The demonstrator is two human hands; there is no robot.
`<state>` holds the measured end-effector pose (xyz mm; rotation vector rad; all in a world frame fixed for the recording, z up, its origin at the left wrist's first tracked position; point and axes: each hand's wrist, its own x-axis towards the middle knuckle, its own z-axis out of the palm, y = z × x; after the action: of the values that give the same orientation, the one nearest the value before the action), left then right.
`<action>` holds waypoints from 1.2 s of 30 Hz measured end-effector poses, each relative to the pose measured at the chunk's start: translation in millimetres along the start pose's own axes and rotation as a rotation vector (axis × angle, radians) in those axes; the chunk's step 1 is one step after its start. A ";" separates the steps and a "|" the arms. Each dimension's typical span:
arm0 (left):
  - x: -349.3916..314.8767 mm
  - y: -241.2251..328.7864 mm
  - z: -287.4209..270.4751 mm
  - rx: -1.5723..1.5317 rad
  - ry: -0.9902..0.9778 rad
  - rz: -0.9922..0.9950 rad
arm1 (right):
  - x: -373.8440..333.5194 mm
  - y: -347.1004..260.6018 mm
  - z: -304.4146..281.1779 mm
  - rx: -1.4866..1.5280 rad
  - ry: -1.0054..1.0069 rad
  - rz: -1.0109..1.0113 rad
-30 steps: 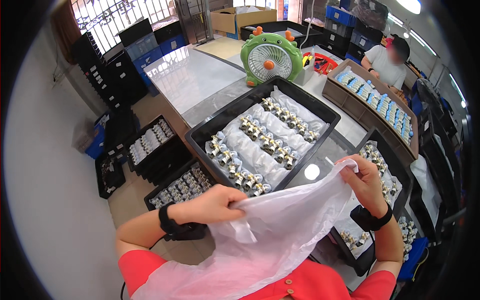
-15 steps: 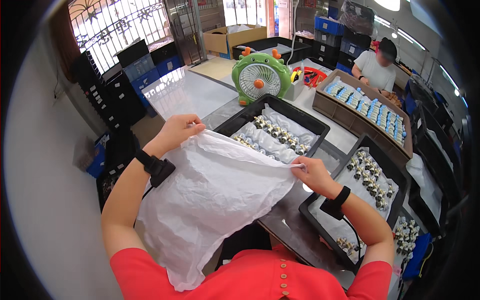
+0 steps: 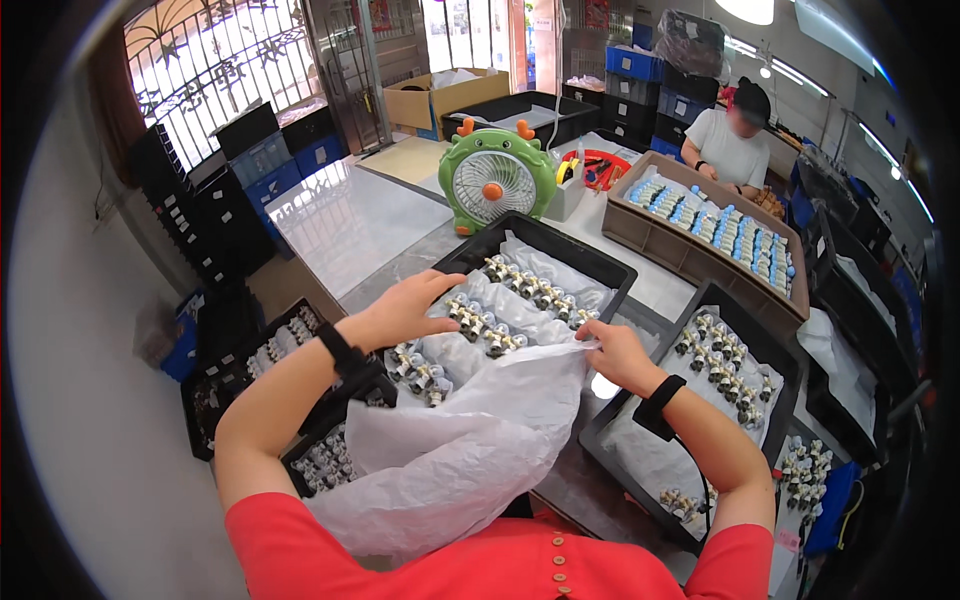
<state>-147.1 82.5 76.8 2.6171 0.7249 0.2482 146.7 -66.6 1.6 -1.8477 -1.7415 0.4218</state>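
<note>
I've got the right hand (image 3: 622, 357) pinching a white sheet (image 3: 490, 420), frame centre; left hand (image 3: 398, 310) spread, empty, at black tray (image 3: 585, 255).

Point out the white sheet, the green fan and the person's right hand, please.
White sheet (image 3: 475, 445): head view, middle of its loose folds.
Green fan (image 3: 492, 191): head view, orange hub.
Right hand (image 3: 620, 358): head view, back of the hand.
</note>
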 end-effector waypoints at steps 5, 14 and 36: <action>-39.1 78.9 7.2 -0.304 -0.218 -0.096 | -0.3 15.2 -5.9 0.103 0.012 0.027; -61.6 70.8 63.5 -0.011 -0.437 -0.141 | 8.4 12.2 -5.0 0.195 -0.026 -0.019; 17.5 -47.6 -2.0 0.363 -0.008 -0.203 | 16.8 -8.6 15.9 -0.123 -0.067 -0.319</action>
<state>-154.3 129.5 59.0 2.8465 1.1153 0.0474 132.4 -47.2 -3.5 -1.6108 -2.1053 0.2564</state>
